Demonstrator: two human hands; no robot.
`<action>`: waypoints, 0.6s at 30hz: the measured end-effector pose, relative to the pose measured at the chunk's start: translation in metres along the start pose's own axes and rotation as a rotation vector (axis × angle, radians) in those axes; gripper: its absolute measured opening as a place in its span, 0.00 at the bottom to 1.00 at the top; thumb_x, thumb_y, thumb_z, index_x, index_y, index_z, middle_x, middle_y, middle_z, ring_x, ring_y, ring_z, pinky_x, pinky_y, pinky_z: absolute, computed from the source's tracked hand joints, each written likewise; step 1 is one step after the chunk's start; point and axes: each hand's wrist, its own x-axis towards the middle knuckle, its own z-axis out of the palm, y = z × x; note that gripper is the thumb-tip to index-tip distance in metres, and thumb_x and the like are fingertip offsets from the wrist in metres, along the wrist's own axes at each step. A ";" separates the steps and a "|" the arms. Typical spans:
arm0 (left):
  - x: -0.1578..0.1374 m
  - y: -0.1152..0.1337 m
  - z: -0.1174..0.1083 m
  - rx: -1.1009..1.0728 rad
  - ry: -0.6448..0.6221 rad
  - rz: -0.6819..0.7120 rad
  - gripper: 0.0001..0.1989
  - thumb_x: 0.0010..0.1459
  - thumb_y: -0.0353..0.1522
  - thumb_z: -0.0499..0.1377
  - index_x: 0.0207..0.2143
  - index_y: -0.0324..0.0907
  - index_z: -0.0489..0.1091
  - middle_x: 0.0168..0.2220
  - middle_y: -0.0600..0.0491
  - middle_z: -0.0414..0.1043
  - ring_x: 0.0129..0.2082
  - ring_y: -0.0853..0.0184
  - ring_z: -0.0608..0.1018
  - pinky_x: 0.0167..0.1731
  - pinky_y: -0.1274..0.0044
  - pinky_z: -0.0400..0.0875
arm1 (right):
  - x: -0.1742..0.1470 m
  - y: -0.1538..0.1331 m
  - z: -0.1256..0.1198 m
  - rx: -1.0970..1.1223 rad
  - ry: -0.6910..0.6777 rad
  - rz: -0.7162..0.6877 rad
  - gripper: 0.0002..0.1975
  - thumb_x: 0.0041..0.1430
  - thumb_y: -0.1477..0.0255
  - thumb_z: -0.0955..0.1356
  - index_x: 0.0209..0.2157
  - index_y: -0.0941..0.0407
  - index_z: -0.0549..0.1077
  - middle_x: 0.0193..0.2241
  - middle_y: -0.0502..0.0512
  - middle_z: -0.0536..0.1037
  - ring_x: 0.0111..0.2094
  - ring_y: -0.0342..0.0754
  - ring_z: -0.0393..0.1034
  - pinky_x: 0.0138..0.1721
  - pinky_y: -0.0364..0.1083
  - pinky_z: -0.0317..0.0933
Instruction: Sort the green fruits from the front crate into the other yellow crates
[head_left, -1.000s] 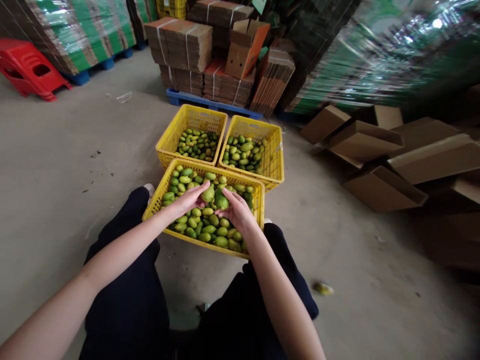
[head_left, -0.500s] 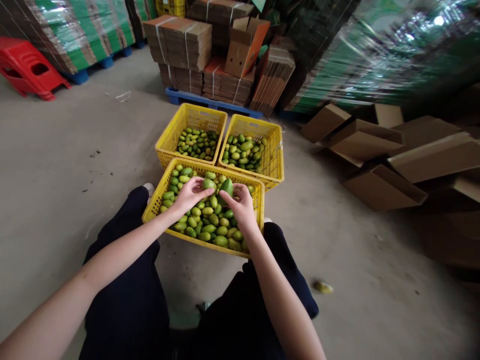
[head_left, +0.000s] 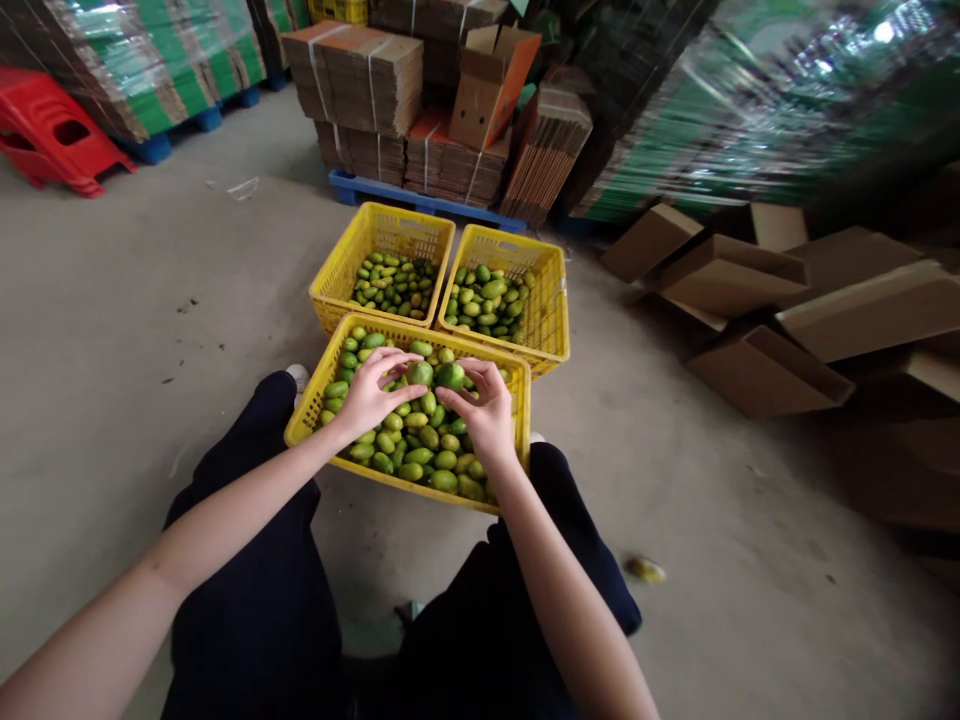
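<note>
In the head view, the left hand [head_left: 369, 392] has its grip parted about the width of one green fruit [head_left: 420, 374], with the thumb below and fingertips above. The right hand [head_left: 486, 408] has a similar grip, thumb and fingers curled around a second green fruit [head_left: 450, 376]. Both are held side by side above the front yellow crate [head_left: 431, 500]. Each shows a nearly round outline, so its long axis seems to run roughly toward the camera; which end faces up is too small to tell. Beneath them, the oval fruit pile [head_left: 429, 438] lies with long axes mixed, many slanting or running sideways. Two more yellow crates, back left [head_left: 335, 265] and back right [head_left: 551, 300], stand just beyond.
</note>
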 end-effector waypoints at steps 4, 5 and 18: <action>0.009 0.004 -0.006 -0.377 0.052 -0.197 0.18 0.48 0.30 0.69 0.44 0.41 0.76 0.43 0.50 0.77 0.47 0.65 0.77 0.51 0.76 0.70 | 0.002 -0.006 -0.002 0.278 -0.019 0.220 0.17 0.41 0.69 0.77 0.34 0.51 0.72 0.33 0.48 0.78 0.38 0.47 0.73 0.40 0.47 0.68; 0.011 0.006 -0.008 -0.467 0.085 -0.239 0.16 0.50 0.29 0.67 0.43 0.41 0.75 0.41 0.51 0.78 0.46 0.66 0.78 0.49 0.77 0.71 | 0.003 -0.008 -0.002 0.346 -0.044 0.283 0.16 0.42 0.68 0.76 0.35 0.51 0.73 0.32 0.48 0.78 0.37 0.48 0.74 0.37 0.47 0.69; 0.011 0.010 0.007 -0.862 0.121 -0.646 0.11 0.62 0.36 0.58 0.28 0.38 0.68 0.22 0.58 0.66 0.13 0.81 0.63 0.11 0.88 0.53 | 0.000 0.000 0.014 0.346 -0.059 0.385 0.19 0.41 0.64 0.78 0.27 0.54 0.66 0.14 0.42 0.66 0.14 0.37 0.55 0.12 0.38 0.41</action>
